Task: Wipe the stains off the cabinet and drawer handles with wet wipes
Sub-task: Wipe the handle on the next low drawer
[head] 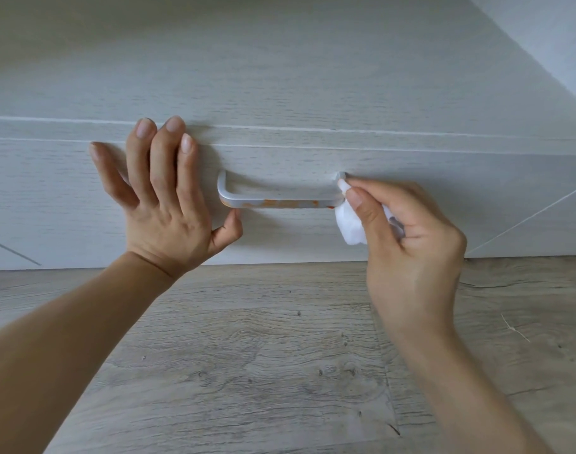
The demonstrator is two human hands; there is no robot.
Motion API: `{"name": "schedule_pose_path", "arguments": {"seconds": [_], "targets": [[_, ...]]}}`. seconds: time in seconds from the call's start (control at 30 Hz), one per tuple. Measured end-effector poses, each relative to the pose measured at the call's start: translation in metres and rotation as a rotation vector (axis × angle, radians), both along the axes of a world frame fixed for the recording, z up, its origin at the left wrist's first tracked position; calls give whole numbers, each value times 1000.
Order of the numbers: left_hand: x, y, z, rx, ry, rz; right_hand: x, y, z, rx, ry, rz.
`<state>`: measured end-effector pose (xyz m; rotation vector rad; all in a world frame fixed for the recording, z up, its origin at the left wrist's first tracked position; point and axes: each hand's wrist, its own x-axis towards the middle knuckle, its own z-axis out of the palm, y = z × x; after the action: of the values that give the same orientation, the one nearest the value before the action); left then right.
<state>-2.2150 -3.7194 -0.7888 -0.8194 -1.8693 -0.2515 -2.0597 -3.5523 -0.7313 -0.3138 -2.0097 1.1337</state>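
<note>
A silver bar handle (280,198) is fixed to a pale wood-grain drawer front (411,178). Orange stains run along the handle's front face. My left hand (162,204) lies flat on the drawer front just left of the handle, fingers spread and straight, its thumb under the handle's left end. My right hand (401,237) pinches a crumpled white wet wipe (349,224) and holds it against the handle's right end.
The cabinet's top panel (280,77) stretches away above the drawer. A grey wood-plank floor (263,355) lies below the drawer front. A white wall (549,34) shows at the upper right.
</note>
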Motion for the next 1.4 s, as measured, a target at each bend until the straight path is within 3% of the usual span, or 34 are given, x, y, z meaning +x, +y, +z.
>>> {"name": "schedule_pose_path", "arguments": {"seconds": [0.3,0.5,0.7,0.87,1.4], "targets": [[1,2,1,24,9,1,-6,1,10,-206,-64,33],[2,2,1,17,20,-10,-1,-1,9,-63,-96,35],[2,2,2,11,23,-15,19,3,-4,78,23,16],[3,3,4,19,5,-34,22,2,-18,372,105,-5],[0,1,1,21,-9,-12,-1,21,-12,609,218,-28]]}}
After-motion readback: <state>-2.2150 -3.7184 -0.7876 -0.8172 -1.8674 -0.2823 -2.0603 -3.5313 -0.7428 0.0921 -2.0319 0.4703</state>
